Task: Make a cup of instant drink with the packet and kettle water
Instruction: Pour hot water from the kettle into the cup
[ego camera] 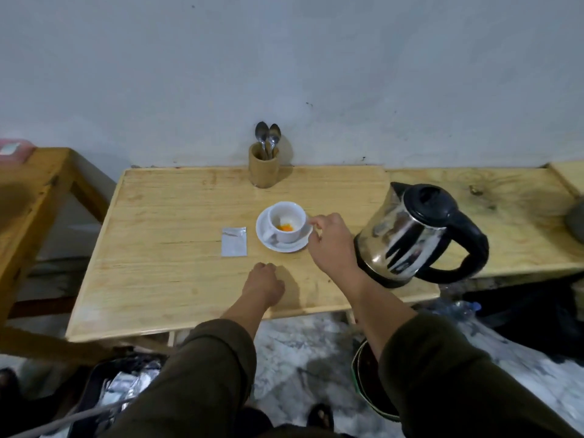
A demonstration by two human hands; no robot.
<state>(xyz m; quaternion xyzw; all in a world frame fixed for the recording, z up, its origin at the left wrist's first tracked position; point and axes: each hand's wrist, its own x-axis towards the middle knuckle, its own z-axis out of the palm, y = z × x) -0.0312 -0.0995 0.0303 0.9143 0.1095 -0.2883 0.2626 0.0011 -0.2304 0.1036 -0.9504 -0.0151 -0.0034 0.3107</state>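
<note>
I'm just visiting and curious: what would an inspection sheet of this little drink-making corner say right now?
Surface: wooden table, bare wood, dry as far as can be seen.
Job's things: white cup on a saucer, orange powder inside; silver packet lying flat left of it; steel kettle on the right, lid shut.
Clutter: wooden holder with spoons by the wall.
Hands: right hand at the cup's rim, fingers touching it; left hand curled on the table, holding nothing.
Cables: one grey cable on the floor, lower left.
Surroundings: pale wall, wooden bench to the right.
</note>
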